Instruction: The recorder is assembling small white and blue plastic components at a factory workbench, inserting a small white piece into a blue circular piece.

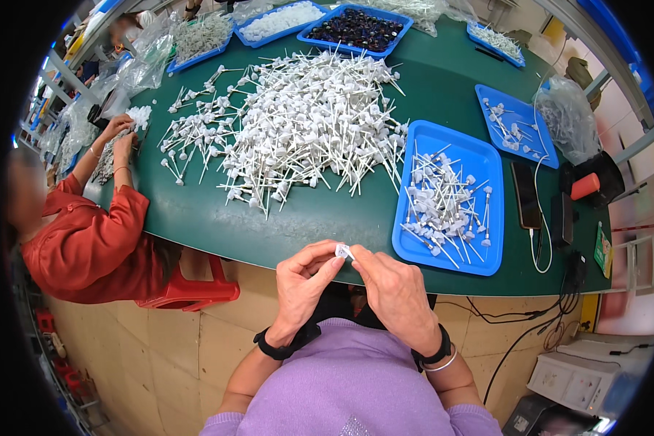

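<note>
Above the table's near edge, both my hands meet at a small white pump head (342, 251). My left hand (301, 287) pinches it between thumb and fingertips. From the other side, my right hand (398, 291) closes its fingertips on the same piece, and its fingers cover most of it. Beyond them a large heap of white pump heads with thin tubes (312, 120) lies loose on the green table (269, 236). Right of my hands, a blue tray (490, 254) contains more of these pump heads, some with a metallic collar.
A smaller blue tray (490, 94) with a few pump heads, a phone (525, 195) on a white cable and a black holder with a red roll (585, 186) are at right. Far trays hold dark caps (352, 30) and white parts (282, 20). A person in red (94, 243) works at left.
</note>
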The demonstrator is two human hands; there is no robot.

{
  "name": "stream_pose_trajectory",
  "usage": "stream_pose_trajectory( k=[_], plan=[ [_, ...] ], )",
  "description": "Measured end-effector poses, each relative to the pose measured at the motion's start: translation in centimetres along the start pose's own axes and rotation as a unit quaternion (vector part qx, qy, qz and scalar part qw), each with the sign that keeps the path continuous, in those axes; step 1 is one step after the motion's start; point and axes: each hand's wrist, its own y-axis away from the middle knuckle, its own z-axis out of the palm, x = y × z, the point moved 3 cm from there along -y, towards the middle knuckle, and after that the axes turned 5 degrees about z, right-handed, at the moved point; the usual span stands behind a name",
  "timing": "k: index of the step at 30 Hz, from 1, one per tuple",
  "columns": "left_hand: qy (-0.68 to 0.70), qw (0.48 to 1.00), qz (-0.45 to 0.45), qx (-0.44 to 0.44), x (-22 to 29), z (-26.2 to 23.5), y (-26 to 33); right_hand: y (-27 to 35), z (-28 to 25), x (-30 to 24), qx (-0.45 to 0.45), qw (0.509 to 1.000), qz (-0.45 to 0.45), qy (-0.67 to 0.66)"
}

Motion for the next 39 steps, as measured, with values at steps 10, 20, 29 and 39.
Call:
stream_pose_trajectory(
  k=[10,20,29,39],
  plan=[
    [0.007,1.0,0.005,0.008,0.2,0.1,0.1,-0.3,0.2,0.0,-0.013,0.999,0.004,-0.044],
    [-0.013,0.999,0.038,0.015,0.3,0.1,0.1,-0.4,0.3,0.1,-0.01,0.999,-0.004,-0.049],
    [-0.068,0.998,-0.015,-0.004,0.9,-0.1,0.0,-1.2,0.0,1.3,-0.073,0.987,0.047,-0.134],
    [-0.041,0.999,-0.005,0.028,0.0,0.1,0.4,-1.5,2.4,4.5,-0.251,0.88,0.167,-0.367]
  ],
)
